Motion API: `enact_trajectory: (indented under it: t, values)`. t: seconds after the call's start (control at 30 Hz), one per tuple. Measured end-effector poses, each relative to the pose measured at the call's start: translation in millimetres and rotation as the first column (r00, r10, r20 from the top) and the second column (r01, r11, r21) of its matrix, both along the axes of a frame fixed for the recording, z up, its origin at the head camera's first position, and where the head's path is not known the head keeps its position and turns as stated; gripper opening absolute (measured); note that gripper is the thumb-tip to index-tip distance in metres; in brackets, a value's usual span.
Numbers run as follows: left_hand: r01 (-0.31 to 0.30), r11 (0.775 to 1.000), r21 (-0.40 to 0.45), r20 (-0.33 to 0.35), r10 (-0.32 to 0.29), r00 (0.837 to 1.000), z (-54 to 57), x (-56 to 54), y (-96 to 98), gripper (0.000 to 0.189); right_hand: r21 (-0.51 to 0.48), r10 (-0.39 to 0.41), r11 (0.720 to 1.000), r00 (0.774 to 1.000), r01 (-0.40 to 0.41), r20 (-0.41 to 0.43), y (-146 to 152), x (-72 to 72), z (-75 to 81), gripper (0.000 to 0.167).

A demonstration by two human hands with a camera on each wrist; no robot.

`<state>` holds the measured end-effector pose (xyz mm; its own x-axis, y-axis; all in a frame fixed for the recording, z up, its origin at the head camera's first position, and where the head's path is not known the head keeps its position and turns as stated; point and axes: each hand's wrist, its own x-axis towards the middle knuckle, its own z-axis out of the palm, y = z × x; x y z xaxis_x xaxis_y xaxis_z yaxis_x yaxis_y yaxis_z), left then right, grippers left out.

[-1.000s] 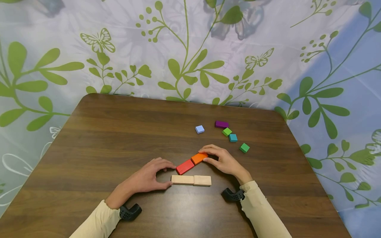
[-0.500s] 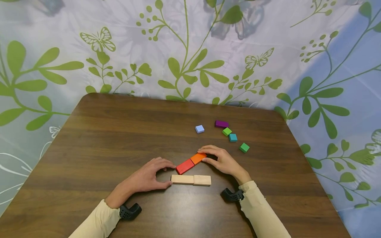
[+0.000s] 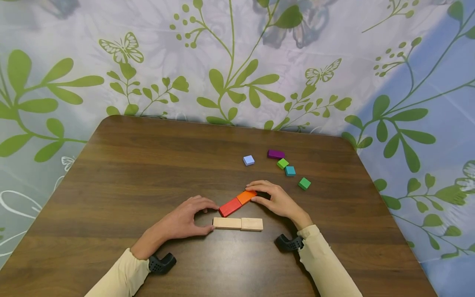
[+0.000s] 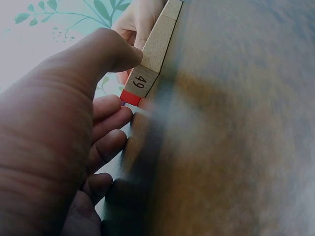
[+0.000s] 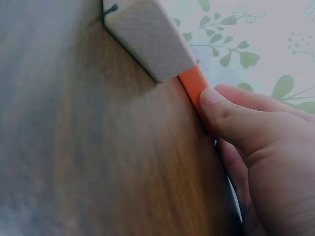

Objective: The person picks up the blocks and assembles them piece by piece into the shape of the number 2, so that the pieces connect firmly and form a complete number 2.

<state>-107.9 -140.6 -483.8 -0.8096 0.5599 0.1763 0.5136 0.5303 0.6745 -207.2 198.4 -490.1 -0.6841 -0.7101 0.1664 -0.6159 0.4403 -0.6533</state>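
cream long sleeves point(image 3: 120, 273), softly wrinkled — black wrist mounts point(image 3: 162, 264), curved, dotted with holes

The orange block point(image 3: 246, 197) has shifted slightly toward the red block point(image 3: 230, 207), their ends now meeting closely.

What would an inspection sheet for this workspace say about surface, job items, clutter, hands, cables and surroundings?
Surface: dark brown wood-grain table, light reflecting near the front.
Job's things: red rectangular block and orange rectangular block end to end, slanted; nearer the wearer, left pale rectangular wooden block and right pale rectangular wooden block in a row.
Clutter: purple rectangular block; small pale-blue block, lime-green block, teal block and green block, farther back.
Left hand: thumb at the left pale block's end, fingertips near the red block; contact unclear.
Right hand: pinches the orange block.
Cables: nothing seen.
Surroundings: pale backdrop with green leaves and butterflies.
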Motion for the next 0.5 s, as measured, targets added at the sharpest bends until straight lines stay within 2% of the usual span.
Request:
enact_trajectory:
  t: [0.5]
  values:
    - [-0.002,1.0,0.005,-0.005,0.002,1.0,-0.2,1.2,0.9,0.045,0.004,0.018,1.0,1.0,-0.018,0.013,0.6,2.2,3.4,0.036]
